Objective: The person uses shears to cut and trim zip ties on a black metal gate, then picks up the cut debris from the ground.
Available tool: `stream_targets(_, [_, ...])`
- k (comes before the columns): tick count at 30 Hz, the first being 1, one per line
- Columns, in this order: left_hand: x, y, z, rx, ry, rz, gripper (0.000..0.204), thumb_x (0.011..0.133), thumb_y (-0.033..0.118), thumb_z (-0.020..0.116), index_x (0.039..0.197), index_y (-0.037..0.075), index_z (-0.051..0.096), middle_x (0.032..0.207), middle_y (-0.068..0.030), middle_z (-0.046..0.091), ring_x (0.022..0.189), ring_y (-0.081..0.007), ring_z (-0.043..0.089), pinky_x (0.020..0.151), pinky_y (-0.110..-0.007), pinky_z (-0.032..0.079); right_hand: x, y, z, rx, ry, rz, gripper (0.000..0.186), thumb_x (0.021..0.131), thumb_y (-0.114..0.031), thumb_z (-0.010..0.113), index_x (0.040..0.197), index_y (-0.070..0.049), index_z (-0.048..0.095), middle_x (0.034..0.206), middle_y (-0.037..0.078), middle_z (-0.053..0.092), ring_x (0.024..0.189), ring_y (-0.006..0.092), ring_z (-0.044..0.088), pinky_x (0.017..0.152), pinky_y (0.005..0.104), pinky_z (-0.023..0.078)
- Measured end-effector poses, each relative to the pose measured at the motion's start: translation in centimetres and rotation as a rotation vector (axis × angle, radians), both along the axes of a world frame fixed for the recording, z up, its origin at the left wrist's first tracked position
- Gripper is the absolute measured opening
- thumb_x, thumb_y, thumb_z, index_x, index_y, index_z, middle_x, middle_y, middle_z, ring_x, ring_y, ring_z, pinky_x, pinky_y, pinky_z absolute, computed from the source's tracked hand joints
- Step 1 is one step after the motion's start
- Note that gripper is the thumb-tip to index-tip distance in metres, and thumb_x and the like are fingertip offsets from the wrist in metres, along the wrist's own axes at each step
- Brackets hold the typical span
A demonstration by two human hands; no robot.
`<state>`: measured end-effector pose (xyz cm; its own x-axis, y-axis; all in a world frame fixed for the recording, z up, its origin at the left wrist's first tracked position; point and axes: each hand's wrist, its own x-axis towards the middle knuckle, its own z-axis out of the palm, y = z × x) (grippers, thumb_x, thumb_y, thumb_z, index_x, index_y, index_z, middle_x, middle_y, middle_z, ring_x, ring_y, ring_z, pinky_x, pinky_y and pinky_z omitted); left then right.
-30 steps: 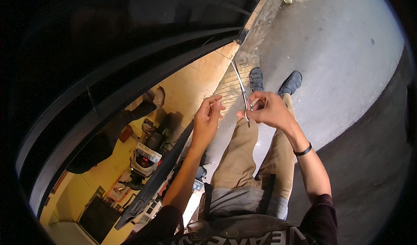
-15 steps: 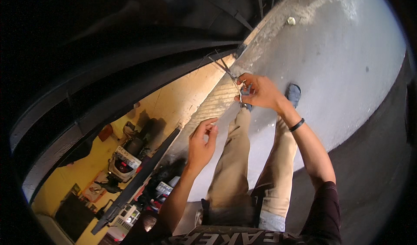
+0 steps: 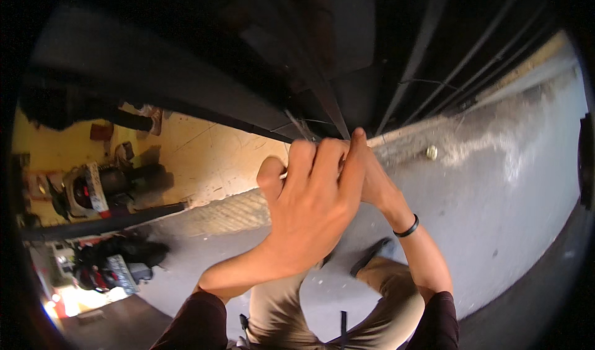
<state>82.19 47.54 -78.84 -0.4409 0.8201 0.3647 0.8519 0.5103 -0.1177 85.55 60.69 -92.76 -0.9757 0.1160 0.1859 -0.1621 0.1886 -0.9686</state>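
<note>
Two hands meet at the edge of a black slatted gate [image 3: 412,34], the left hand [image 3: 307,204] spread across the front with its fingers bent, the right hand [image 3: 378,186] largely hidden behind it. The hands overlap; what either is clamped on, if anything, cannot be told. Just beyond the fingers, at eleven o'clock, a slim pale metal piece [image 3: 297,124] lies against the dark gate, probably a tool's blade, its near end lost behind the knuckles. The overlapped grip is likely for steadiness, one hand bracing the other close to the slats.

A thin wire [image 3: 427,81] crosses the bars toward one o'clock, perhaps to bind them. A dark wristband [image 3: 406,226] rings the right wrist at four o'clock. At eight o'clock a ribbed strip [image 3: 229,217] borders the tiled floor [image 3: 207,145], apparently for grip at the threshold. One motorcycle [image 3: 93,189] stands at nine o'clock, indoors; another person's leg [image 3: 133,117] shows near ten, and a small pale object [image 3: 432,152] lies between two and three.
</note>
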Motion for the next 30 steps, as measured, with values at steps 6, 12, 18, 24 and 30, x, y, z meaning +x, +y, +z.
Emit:
stream_targets(6, [2.7, -2.2, -8.8, 0.398, 0.046, -0.192, 0.036, 0.075, 0.022, 0.083, 0.110, 0.014, 0.078, 0.071, 0.0073, 0.047, 0.067, -0.0126, 0.044, 0.068, -0.035, 0.027, -2.2, -0.1, -4.0, -0.073, 0.070, 0.096, 0.050, 0.074, -0.020, 0.094, 0.114, -0.003, 0.070, 0.085, 0.004, 0.065, 0.069, 0.0081, 0.058, 0.060, 0.0232, 0.049])
stream_targets(12, [5.8, -4.4, -16.9, 0.688, -0.044, -0.338, 0.024, 0.078, 0.029, 0.087, 0.094, 0.013, 0.077, 0.062, 0.0089, 0.042, 0.061, -0.0103, 0.041, 0.065, -0.031, 0.027, -2.8, -0.8, -4.5, -0.048, 0.102, 0.092, 0.039, 0.079, -0.008, 0.090, 0.110, -0.001, 0.067, 0.088, 0.004, 0.070, 0.076, 0.0064, 0.063, 0.066, 0.0206, 0.052])
stream_targets(18, [5.2, -5.3, -19.1, 0.750, -0.147, -0.402, 0.025, 0.075, 0.027, 0.088, 0.095, 0.016, 0.079, 0.058, 0.0106, 0.043, 0.057, -0.0099, 0.039, 0.065, -0.031, 0.025, -3.0, -0.8, -4.5, 0.087, 0.106, 0.033, 0.039, 0.081, -0.006, 0.088, 0.114, -0.003, 0.066, 0.089, 0.002, 0.070, 0.077, 0.0056, 0.063, 0.066, 0.0199, 0.051])
stream_targets(24, [4.4, -6.1, -19.5, 0.790, -0.211, -0.430, 0.022, 0.075, 0.022, 0.088, 0.094, 0.016, 0.079, 0.056, 0.0111, 0.046, 0.054, -0.0096, 0.039, 0.063, -0.031, 0.025, -3.0, -1.2, -4.2, -0.032, 0.131, 0.029, 0.040, 0.082, -0.005, 0.087, 0.115, -0.003, 0.066, 0.092, 0.002, 0.068, 0.084, 0.0053, 0.063, 0.070, 0.0202, 0.052])
stream_targets(30, [4.1, -7.6, -18.6, 0.766, -0.255, -0.418, 0.023, 0.078, 0.023, 0.088, 0.094, 0.013, 0.075, 0.060, 0.0099, 0.051, 0.059, -0.0094, 0.043, 0.063, -0.031, 0.026, -3.2, -1.4, -3.9, -0.052, 0.158, 0.009, 0.039, 0.083, -0.005, 0.086, 0.116, -0.002, 0.065, 0.091, 0.002, 0.068, 0.084, 0.0057, 0.064, 0.073, 0.0207, 0.054])
